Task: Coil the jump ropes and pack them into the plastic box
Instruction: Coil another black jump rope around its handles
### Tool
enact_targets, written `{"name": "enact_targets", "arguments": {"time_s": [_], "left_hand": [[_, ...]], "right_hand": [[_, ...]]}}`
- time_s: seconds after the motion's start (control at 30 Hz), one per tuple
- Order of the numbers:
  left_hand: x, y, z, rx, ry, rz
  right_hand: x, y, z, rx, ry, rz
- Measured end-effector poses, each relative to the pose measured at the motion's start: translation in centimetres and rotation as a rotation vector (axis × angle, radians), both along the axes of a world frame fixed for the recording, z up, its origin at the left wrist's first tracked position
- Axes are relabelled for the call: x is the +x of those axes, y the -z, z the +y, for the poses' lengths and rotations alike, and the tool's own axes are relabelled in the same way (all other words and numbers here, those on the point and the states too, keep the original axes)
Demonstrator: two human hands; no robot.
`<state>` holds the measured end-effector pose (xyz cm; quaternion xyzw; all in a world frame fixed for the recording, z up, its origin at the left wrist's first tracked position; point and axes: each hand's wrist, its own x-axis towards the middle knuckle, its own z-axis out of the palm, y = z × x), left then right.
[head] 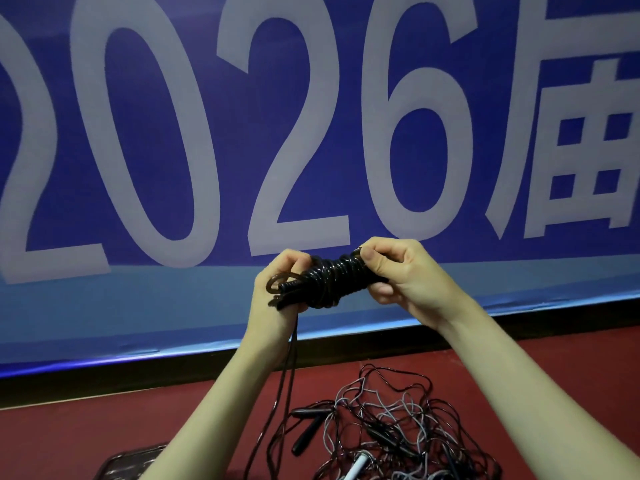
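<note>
At the bottom left edge, a corner of the clear box (130, 464) sits on the red floor (69, 441), partly hidden by your left forearm. Just right of it a loose tangle of ropes (398, 431) lies on the floor, black and grey cords mixed, with a black handle (306, 433) and a white handle (358, 465) showing. Above, both your hands are raised. Your left hand (277, 299) grips one end of the black coil (329, 280), fingers curled round it; a cord tail (289, 368) hangs from this hand toward the floor. Your right hand (401, 275) pinches the other end, fingers closed on it. Behind, a blue banner (311, 116) carries large white "2026" lettering.
</note>
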<state>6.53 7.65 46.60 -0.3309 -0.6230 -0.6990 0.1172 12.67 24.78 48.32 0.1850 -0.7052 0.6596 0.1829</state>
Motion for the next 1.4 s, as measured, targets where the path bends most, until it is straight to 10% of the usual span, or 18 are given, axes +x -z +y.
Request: {"name": "enact_targets", "arguments": {"time_s": [0.7,0.93,1.1,1.4], "left_hand": [[0.3,1.6,2.0,0.016,-0.149,-0.164],[0.8,3.2,2.1,-0.588,-0.29,0.225],[1.6,2.1,1.8,-1.025,-0.518,0.414],[3.2,-1.6,0.2,-1.159,-0.655,0.781]], "right_hand": [[-1.2,1.0,-1.7,-0.29,0.249,-0.081],[-1.6,0.6,-0.1,-0.544,0.411,-0.086],[-2.1,1.5,1.3,-0.343,0.557,-0.024],[-1.0,0.4,2.2,0.165,0.645,0.138]]}}
